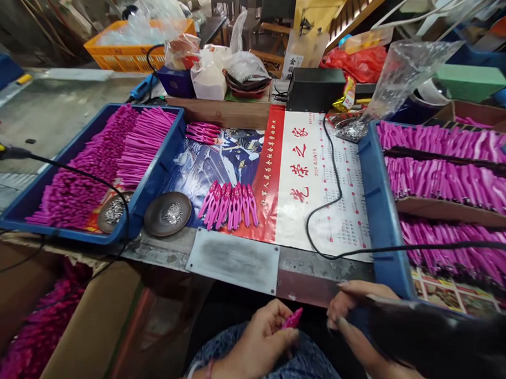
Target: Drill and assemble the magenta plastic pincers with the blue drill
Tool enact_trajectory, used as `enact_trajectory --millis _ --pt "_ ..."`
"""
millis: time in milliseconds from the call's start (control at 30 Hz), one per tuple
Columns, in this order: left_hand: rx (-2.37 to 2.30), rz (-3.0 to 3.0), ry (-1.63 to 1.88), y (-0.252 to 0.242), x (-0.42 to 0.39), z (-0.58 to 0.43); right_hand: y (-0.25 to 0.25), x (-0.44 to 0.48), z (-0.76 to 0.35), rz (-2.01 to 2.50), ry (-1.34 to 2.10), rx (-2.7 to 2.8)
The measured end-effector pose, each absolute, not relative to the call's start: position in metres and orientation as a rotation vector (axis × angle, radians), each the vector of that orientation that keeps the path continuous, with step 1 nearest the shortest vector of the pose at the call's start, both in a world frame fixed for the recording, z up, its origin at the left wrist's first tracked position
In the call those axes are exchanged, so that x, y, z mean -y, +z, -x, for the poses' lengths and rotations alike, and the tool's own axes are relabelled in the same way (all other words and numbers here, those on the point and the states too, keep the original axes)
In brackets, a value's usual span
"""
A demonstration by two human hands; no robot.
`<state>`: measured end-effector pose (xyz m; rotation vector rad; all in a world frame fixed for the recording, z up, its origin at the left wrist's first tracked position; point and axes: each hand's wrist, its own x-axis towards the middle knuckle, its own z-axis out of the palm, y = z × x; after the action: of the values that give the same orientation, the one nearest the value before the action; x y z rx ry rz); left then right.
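Low over my lap, my left hand (pixel 268 334) is closed with a small pink pointed piece (pixel 292 319) between thumb and fingers; most of the piece is hidden in the hand. To its right, my right hand (pixel 356 315) has its fingers curled at the edge of a black flat object (pixel 430 342), which is blurred and cut off by the frame. On the table ahead lies a row of pink slim tools (pixel 230 205) with shaped handles. Behind it is a smaller pile of similar pink tools (pixel 203 133).
A blue tray (pixel 178 126) of pink sticks stands left, beside a brown dish (pixel 166 228) of small metal bits. Another blue tray (pixel 386 233) with rows of pink pieces is at right. A black cord (pixel 340 187) crosses the calendar sheet (pixel 301 224). A metal plate (pixel 234 260) lies at the table's front edge.
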<state>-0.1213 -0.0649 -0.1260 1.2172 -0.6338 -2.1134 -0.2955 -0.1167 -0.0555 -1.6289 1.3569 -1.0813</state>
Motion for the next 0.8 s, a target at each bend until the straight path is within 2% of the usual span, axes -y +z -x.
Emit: enact_trajectory --millis 100,300,567,800 --pt "0.465 -1.224 -2.108 -0.141 0.062 0.130 -0.070 0.112 0.300 1.667 -0.924 -1.393" --pt "0.310 -1.220 -2.026 -0.153 0.067 0.144 -0.094 0.114 0.299 1.413 -0.710 -1.268" --pt "0.267 -1.266 -2.070 -0.144 0.071 0.151 -0.106 0.124 0.297 1.387 -0.419 -1.308" --pt "0.420 -1.355 -2.102 -0.136 0.075 0.146 -0.103 0.134 0.294 1.434 -0.372 -1.318"
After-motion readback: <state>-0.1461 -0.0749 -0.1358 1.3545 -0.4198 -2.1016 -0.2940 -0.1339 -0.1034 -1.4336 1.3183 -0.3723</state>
